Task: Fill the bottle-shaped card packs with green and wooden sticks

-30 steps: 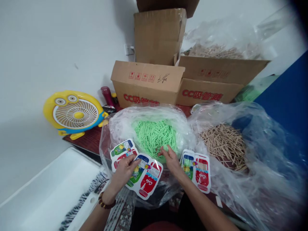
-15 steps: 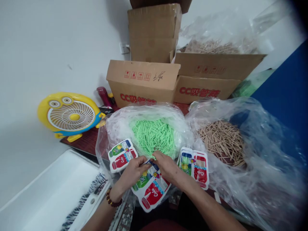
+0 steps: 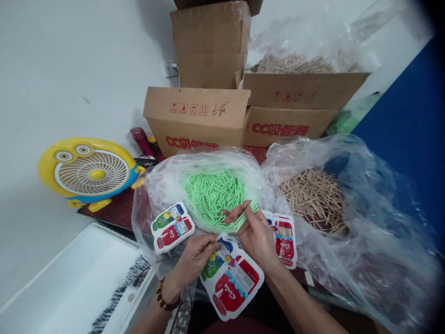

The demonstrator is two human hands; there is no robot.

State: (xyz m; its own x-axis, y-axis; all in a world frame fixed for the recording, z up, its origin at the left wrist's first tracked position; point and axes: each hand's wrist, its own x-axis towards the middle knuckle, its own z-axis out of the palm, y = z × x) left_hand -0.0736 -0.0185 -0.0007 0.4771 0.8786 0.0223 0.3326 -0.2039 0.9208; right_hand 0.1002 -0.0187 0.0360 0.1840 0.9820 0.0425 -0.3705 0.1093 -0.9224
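Observation:
My left hand (image 3: 199, 257) pinches the top edge of a bottle-shaped packet (image 3: 234, 283) printed with green and red drink bottles. Above and right of it, my right hand (image 3: 259, 236) holds a small bundle of green sticks (image 3: 247, 215) between thumb and fingers. Just beyond lies a heap of green sticks (image 3: 212, 195) in an open clear plastic bag (image 3: 167, 178). More such packets (image 3: 173, 228) lie to the left of the heap. To the right, partly behind my right hand, is another stack of packets (image 3: 287, 241), with brown sticks showing through a window.
A heap of brown sticks (image 3: 313, 197) lies in a second plastic bag (image 3: 368, 185) at right. Cardboard boxes (image 3: 194, 109) stand behind. A yellow fan (image 3: 93, 174) and a dark red bottle (image 3: 141, 140) are at left, above a white tub (image 3: 69, 278).
My right hand has moved away from the packet's top edge, up and right, and now shows a bundle of green sticks. The packet in my left hand has shifted right and lower. The camera view has shifted slightly.

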